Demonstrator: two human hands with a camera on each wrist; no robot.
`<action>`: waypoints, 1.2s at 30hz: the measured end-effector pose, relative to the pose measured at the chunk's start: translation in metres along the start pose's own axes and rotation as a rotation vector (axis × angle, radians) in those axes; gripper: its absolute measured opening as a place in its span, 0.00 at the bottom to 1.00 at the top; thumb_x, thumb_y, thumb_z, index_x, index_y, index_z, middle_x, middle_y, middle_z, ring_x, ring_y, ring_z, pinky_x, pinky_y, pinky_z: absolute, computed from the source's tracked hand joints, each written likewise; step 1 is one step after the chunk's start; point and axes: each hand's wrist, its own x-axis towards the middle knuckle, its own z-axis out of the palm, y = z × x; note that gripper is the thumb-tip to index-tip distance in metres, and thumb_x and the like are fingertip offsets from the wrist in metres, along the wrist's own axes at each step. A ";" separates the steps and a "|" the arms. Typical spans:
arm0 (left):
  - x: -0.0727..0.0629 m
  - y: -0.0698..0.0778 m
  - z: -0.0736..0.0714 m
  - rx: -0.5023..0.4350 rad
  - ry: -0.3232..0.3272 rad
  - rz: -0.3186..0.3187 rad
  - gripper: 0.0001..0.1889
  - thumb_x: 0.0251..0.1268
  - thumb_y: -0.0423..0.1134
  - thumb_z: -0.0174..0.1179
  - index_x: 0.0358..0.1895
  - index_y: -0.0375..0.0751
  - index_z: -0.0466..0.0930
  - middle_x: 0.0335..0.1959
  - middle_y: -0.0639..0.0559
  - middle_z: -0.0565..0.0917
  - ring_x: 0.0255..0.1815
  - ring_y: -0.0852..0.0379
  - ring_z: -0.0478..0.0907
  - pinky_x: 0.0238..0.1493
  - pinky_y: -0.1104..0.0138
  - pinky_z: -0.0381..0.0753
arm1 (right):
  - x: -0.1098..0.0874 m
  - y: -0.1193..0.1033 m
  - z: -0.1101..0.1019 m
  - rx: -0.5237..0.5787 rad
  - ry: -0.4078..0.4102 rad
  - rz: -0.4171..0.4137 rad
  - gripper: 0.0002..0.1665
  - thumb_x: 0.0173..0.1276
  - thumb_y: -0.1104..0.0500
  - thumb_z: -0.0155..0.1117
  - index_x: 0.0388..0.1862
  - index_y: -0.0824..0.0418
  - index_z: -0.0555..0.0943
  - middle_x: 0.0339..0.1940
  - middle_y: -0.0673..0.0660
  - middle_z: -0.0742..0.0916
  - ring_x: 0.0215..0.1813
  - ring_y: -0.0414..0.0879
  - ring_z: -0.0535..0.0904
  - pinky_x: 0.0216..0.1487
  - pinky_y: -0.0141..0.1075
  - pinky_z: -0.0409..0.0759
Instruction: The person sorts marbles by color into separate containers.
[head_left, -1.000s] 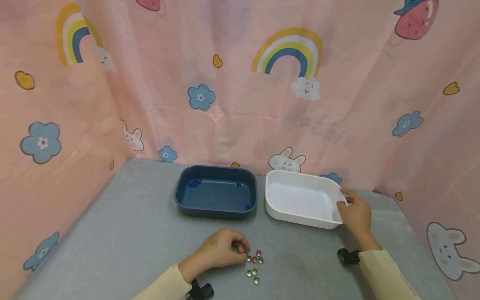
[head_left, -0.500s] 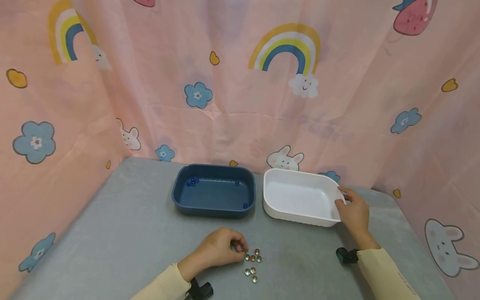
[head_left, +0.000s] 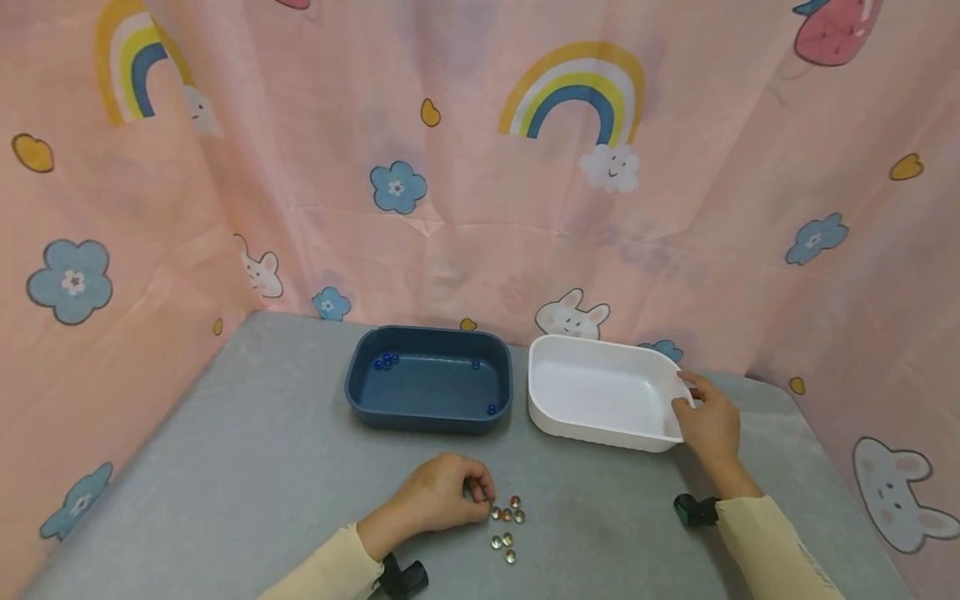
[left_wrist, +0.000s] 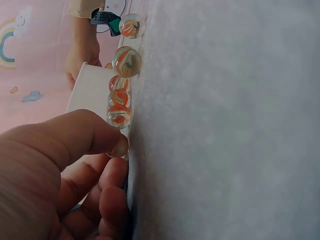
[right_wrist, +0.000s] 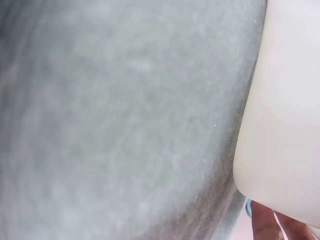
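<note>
My left hand (head_left: 450,493) is low over the grey table, at the left edge of a loose group of clear glass marbles (head_left: 507,515) with orange or pale swirls. In the left wrist view, its thumb and forefinger pinch one marble (left_wrist: 122,148), mostly covered by the thumb tip. Other marbles (left_wrist: 127,61) lie in a line beyond it. With thumb and fingers, my right hand (head_left: 708,425) grips the right rim of a white tray (head_left: 600,435). The right wrist view shows the tray's outer wall (right_wrist: 280,125) and some fingertips (right_wrist: 264,222) under its edge.
A dark blue tray (head_left: 427,422) stands left of the white one, with several blue marbles (head_left: 386,362) inside, mostly at its left. A pink patterned curtain (head_left: 480,250) hangs behind and beside the grey table (head_left: 247,467).
The head view has shifted slightly. Both hands, the trays and the marbles keep nearly the same places.
</note>
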 end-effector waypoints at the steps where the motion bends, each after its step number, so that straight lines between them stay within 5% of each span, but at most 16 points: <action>1: 0.000 0.000 0.000 0.006 0.003 0.005 0.07 0.44 0.37 0.66 0.26 0.57 0.82 0.20 0.70 0.77 0.23 0.74 0.70 0.30 0.76 0.69 | 0.000 0.000 0.000 -0.003 -0.003 0.004 0.28 0.64 0.63 0.55 0.65 0.61 0.74 0.51 0.72 0.82 0.43 0.59 0.76 0.30 0.36 0.68; 13: 0.002 0.004 -0.006 0.043 0.052 0.014 0.06 0.45 0.39 0.67 0.25 0.57 0.81 0.20 0.70 0.77 0.24 0.73 0.70 0.30 0.76 0.69 | 0.000 -0.003 -0.001 -0.012 -0.004 0.006 0.27 0.64 0.64 0.55 0.64 0.62 0.75 0.51 0.72 0.82 0.45 0.60 0.76 0.32 0.37 0.68; 21: 0.008 0.007 -0.011 -0.036 0.087 0.039 0.05 0.48 0.41 0.67 0.26 0.60 0.82 0.21 0.70 0.79 0.23 0.71 0.71 0.26 0.75 0.69 | -0.001 -0.006 -0.001 -0.014 0.012 0.012 0.27 0.63 0.64 0.55 0.64 0.63 0.75 0.51 0.72 0.82 0.44 0.60 0.75 0.31 0.37 0.68; 36: 0.025 0.032 -0.024 -0.101 0.168 0.066 0.05 0.51 0.42 0.67 0.28 0.61 0.82 0.24 0.69 0.80 0.23 0.67 0.73 0.27 0.74 0.72 | -0.004 -0.006 0.001 -0.025 0.012 0.000 0.27 0.63 0.65 0.56 0.63 0.64 0.75 0.50 0.73 0.82 0.43 0.61 0.76 0.30 0.36 0.67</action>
